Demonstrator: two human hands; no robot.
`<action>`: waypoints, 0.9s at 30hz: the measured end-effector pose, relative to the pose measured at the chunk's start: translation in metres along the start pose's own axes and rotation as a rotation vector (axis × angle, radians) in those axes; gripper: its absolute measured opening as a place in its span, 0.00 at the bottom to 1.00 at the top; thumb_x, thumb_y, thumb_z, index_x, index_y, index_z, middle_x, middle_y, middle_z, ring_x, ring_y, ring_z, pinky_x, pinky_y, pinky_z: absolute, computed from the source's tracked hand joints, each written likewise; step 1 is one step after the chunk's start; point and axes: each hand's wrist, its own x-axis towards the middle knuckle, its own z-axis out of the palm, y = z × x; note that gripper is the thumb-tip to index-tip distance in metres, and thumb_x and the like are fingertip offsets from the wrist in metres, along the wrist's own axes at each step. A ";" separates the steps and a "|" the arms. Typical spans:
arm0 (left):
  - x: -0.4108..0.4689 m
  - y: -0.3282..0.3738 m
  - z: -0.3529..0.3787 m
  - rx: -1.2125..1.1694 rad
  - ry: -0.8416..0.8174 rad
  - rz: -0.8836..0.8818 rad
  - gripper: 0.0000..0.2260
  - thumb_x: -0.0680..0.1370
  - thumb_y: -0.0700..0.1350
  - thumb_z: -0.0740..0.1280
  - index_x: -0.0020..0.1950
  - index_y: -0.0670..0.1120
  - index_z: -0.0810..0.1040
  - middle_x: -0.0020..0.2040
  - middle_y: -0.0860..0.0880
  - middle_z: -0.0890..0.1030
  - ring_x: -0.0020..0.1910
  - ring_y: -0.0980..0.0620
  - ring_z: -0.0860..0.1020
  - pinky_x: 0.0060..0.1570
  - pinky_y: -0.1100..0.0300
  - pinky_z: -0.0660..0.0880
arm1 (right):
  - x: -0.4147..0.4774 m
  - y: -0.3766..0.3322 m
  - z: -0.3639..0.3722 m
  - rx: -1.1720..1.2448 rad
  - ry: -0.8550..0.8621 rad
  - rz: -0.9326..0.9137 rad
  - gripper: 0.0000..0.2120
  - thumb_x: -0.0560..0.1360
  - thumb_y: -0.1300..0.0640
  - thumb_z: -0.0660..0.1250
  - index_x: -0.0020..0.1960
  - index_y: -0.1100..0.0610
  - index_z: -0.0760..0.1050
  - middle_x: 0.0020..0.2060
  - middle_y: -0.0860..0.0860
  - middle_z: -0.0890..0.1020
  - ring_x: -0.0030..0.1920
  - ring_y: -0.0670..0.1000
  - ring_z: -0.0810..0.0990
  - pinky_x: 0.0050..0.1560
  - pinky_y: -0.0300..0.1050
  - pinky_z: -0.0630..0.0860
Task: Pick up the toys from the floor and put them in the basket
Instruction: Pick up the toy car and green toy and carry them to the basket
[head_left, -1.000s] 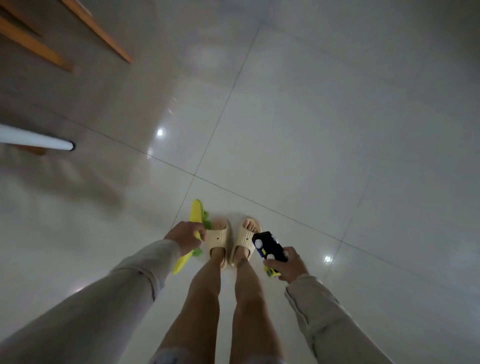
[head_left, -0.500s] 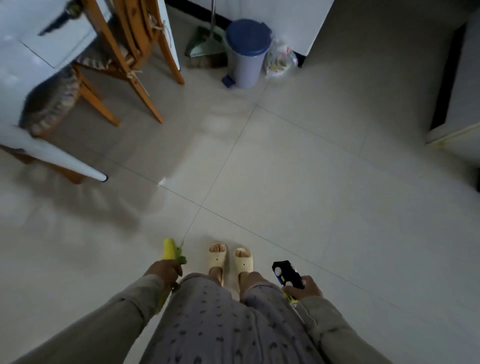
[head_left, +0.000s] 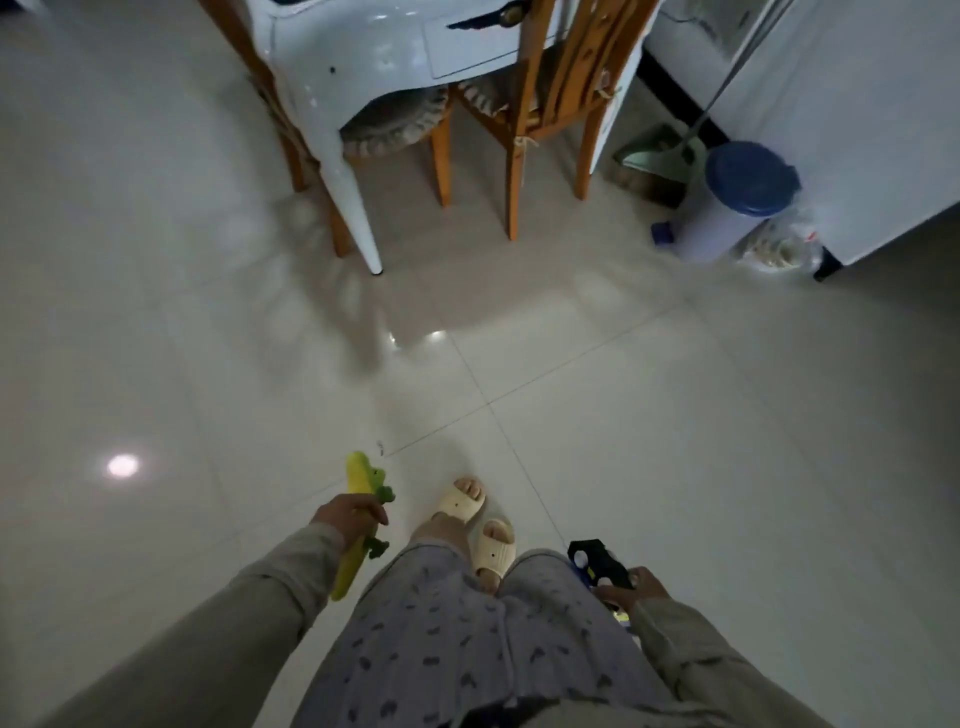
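My left hand (head_left: 349, 518) hangs at my side, closed around a long yellow and green plush toy (head_left: 359, 480) that sticks out above and below the fist. My right hand (head_left: 635, 588) is at my other side, closed on a black toy car (head_left: 592, 562) with white wheels and a bit of yellow underneath. Both toys are off the floor. No basket is in view.
A white table (head_left: 332, 124) with wooden chairs (head_left: 524, 124) tucked under it stands ahead. A blue-lidded bin (head_left: 737, 200), a broom with dustpan (head_left: 657, 156) and a plastic bag (head_left: 779, 252) sit at the right by a white cabinet (head_left: 857, 130). My feet in cream slippers (head_left: 462, 505) are on glossy tiles.
I have straightened up and turned, so the table, chairs and bin now fill the view ahead. Both hands still hold the same toys at my sides.
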 end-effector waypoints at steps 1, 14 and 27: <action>-0.005 -0.013 0.002 -0.071 0.001 -0.041 0.13 0.77 0.32 0.57 0.49 0.42 0.80 0.64 0.41 0.74 0.45 0.42 0.76 0.42 0.60 0.75 | 0.003 -0.006 -0.002 -0.051 0.013 -0.011 0.16 0.70 0.60 0.72 0.46 0.62 0.64 0.40 0.56 0.70 0.44 0.53 0.71 0.44 0.44 0.64; -0.021 -0.202 0.019 -1.044 0.257 -0.414 0.23 0.77 0.31 0.57 0.72 0.41 0.65 0.72 0.45 0.68 0.62 0.41 0.70 0.59 0.49 0.70 | -0.003 -0.170 0.028 -0.493 0.011 -0.358 0.29 0.68 0.57 0.75 0.65 0.66 0.69 0.57 0.61 0.78 0.57 0.59 0.77 0.61 0.57 0.75; 0.032 -0.215 -0.087 -0.757 0.201 -0.470 0.13 0.76 0.32 0.62 0.59 0.37 0.79 0.66 0.36 0.75 0.60 0.40 0.75 0.55 0.54 0.73 | -0.020 -0.334 0.119 -0.847 0.060 -0.427 0.22 0.69 0.55 0.74 0.57 0.62 0.70 0.50 0.58 0.76 0.49 0.54 0.75 0.46 0.41 0.65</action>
